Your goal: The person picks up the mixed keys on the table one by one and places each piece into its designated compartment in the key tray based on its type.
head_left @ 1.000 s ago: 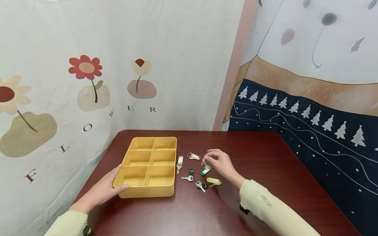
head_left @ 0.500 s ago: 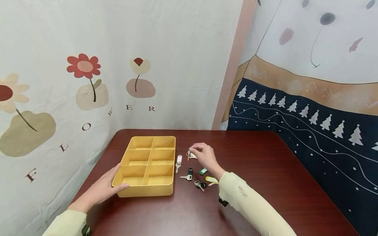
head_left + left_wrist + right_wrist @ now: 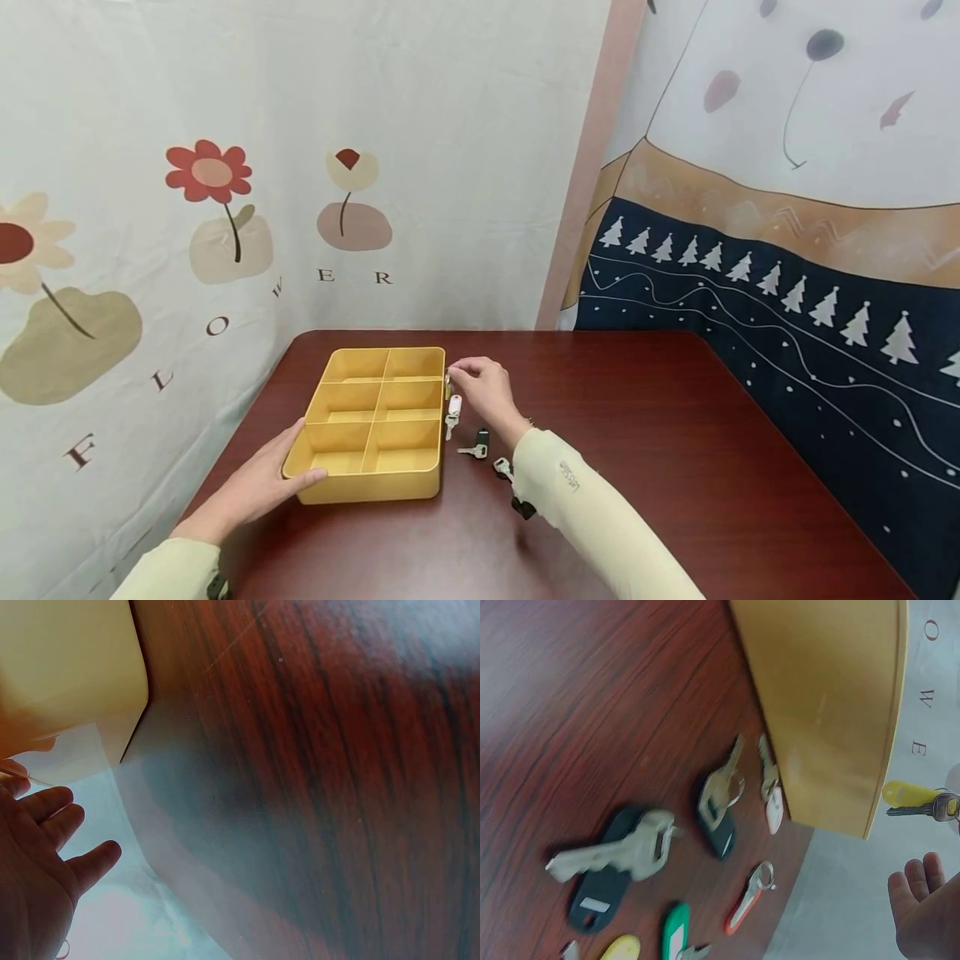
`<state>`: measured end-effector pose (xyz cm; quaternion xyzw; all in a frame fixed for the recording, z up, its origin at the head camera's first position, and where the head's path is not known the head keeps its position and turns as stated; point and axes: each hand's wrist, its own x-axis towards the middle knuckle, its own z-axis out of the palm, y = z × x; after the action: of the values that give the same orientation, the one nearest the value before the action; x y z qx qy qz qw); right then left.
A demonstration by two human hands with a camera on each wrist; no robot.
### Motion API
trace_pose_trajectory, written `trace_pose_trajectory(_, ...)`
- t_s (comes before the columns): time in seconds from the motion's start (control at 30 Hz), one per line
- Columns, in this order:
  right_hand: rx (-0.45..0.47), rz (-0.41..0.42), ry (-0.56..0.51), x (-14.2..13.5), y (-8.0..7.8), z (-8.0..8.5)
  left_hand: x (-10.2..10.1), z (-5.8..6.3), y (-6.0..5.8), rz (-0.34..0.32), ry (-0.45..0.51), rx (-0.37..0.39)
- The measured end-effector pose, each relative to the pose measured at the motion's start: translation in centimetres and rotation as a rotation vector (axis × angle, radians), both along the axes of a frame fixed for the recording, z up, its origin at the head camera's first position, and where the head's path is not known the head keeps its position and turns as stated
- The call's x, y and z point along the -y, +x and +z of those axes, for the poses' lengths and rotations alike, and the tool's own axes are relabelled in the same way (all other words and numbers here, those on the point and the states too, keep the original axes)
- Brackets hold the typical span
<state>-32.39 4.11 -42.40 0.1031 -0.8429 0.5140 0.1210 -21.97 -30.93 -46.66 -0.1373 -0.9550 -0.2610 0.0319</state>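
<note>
My left hand (image 3: 258,479) rests at the near left corner of a yellow six-part box (image 3: 367,488), thumb across its front rim. In the left wrist view its fingers (image 3: 94,866) look mostly straight. Beside the box's right wall, my right hand (image 3: 486,393) pinches a key with a yellow tag (image 3: 911,793), raised to about rim height. On the table below lie a white-tagged key (image 3: 453,417) and a black-tagged key (image 3: 480,446). Another key (image 3: 502,468) is partly behind my right sleeve. The right wrist view also has red (image 3: 746,900) and green (image 3: 676,934) tags.
A brown wooden table (image 3: 637,400) carries everything. Another yellow tag (image 3: 622,949) is cut off at the right wrist view's lower edge. Printed cloths hang behind the table and along its sides. The visible box compartments are divided by thin walls (image 3: 369,447).
My right hand has moved left with its key, passing over the red-tagged key to the box's right side. The right forearm now covers several keys. My left hand stays at the box corner.
</note>
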Motion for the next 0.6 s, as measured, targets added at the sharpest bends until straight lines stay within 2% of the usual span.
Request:
trace_pose_trajectory(0.33, 0.026, 0.012, 0.004, 3.4, -0.2, 0.4, 0.4, 0.4, 0.1, 0.002, -0.01, 0.005)
trace_pose_trajectory(0.6, 0.013, 0.047, 0.097, 4.7, 0.0, -0.4, 0.2, 0.0, -0.1, -0.003, -0.005, 0.011)
